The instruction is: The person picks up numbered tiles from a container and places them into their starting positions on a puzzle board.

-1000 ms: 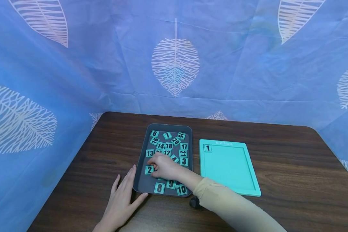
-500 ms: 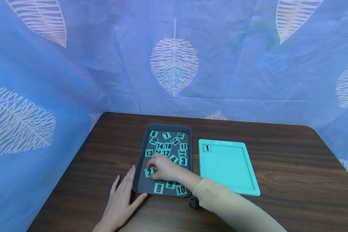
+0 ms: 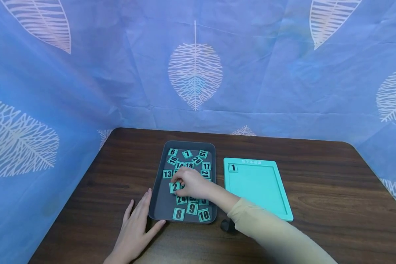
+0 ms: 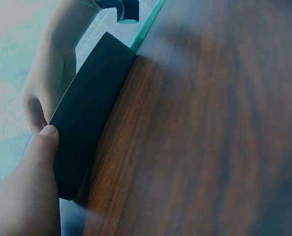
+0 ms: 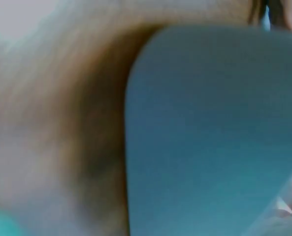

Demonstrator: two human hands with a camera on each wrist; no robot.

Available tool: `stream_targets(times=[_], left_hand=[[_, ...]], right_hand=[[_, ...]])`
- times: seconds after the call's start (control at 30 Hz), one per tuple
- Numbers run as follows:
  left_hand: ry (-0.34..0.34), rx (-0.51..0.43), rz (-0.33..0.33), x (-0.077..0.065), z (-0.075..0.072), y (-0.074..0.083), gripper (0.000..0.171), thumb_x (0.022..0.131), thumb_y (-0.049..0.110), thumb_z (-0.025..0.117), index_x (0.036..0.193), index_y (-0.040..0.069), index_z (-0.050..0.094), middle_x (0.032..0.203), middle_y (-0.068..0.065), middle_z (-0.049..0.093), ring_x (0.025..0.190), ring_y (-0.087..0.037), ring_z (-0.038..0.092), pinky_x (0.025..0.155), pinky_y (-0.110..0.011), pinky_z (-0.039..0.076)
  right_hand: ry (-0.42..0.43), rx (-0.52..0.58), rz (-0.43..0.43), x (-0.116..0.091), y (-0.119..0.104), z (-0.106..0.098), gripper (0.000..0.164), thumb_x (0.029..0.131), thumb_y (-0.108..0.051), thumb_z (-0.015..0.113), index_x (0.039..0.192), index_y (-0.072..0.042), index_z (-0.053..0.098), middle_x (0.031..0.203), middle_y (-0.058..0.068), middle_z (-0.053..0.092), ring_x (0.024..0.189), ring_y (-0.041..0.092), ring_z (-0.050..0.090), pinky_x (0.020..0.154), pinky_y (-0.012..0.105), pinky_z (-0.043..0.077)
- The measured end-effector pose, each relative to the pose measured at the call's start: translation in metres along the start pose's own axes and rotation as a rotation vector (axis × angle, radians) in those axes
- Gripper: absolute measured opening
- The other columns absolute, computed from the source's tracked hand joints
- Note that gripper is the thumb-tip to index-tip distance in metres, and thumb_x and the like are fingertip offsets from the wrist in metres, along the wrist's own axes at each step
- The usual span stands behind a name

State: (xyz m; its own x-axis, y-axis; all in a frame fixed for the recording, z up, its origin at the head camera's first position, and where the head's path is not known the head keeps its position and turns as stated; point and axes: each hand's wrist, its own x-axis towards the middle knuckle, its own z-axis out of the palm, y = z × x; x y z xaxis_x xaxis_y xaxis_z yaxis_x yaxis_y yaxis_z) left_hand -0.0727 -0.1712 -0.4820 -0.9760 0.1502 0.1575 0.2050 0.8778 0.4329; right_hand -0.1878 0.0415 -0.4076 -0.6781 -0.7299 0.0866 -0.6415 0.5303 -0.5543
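Your head view is bright and fairly even, with a pale sheen on the table (image 3: 181, 244) just right of your left hand (image 3: 133, 227) and dark shadow along that hand's edge. Your left-wrist view is dim, bluish and hazy, the table blurring beyond the hand. Your right-wrist view smears badly, glare whitening one corner.

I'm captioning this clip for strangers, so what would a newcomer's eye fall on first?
Probably the blue cloth with white leaf prints, across the top of the head view. Next, on the table, the tray of numbered tiles, where the right hand pinches tile 2 and the left hand rests at the near left corner. To the tray's right lies the turquoise board, with tile 1 in its far left corner.
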Motion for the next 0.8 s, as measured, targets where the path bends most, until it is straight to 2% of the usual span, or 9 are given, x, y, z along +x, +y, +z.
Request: stream_targets(times=[0.13,0.43,0.6,0.8], left_hand=[[0.010,0.001,0.011,0.000,0.000,-0.001,0.092,0.087,0.066,0.051,0.155,0.019,0.012,0.156,-0.004,0.024,0.138,-0.023,0.032,0.111,-0.056,0.012],[0.040,0.006,0.040,-0.001,0.000,-0.002,0.092,0.087,0.064,0.053,0.155,0.018,0.011,0.156,-0.005,0.024,0.138,-0.023,0.031,0.111,-0.054,0.012],[0.039,0.012,0.040,-0.001,0.000,-0.001,0.092,0.087,0.064,0.053,0.155,0.017,0.012,0.156,-0.006,0.025,0.138,-0.025,0.031,0.112,-0.054,0.011],[0.040,0.018,0.043,-0.001,0.002,0.000,0.093,0.087,0.064,0.054,0.155,0.016,0.013,0.156,-0.008,0.024,0.140,-0.026,0.028,0.111,-0.054,0.012]], right_hand=[[0.040,0.005,0.030,-0.011,0.006,-0.021,0.027,0.082,-0.013,0.075,0.107,-0.004,0.069,0.096,0.005,0.059,0.081,0.019,0.054,0.069,0.023,0.046],[0.132,0.016,0.113,-0.043,0.034,-0.060,0.029,0.081,-0.010,0.076,0.108,-0.002,0.068,0.098,0.007,0.057,0.080,0.018,0.053,0.068,0.026,0.049],[0.180,0.008,0.154,-0.062,0.055,-0.074,0.029,0.081,-0.009,0.076,0.108,-0.002,0.067,0.101,0.007,0.057,0.083,0.022,0.054,0.071,0.032,0.050],[0.205,-0.032,0.189,-0.082,0.083,-0.083,0.028,0.081,-0.008,0.076,0.107,-0.001,0.067,0.102,0.008,0.057,0.083,0.023,0.053,0.070,0.032,0.049]])
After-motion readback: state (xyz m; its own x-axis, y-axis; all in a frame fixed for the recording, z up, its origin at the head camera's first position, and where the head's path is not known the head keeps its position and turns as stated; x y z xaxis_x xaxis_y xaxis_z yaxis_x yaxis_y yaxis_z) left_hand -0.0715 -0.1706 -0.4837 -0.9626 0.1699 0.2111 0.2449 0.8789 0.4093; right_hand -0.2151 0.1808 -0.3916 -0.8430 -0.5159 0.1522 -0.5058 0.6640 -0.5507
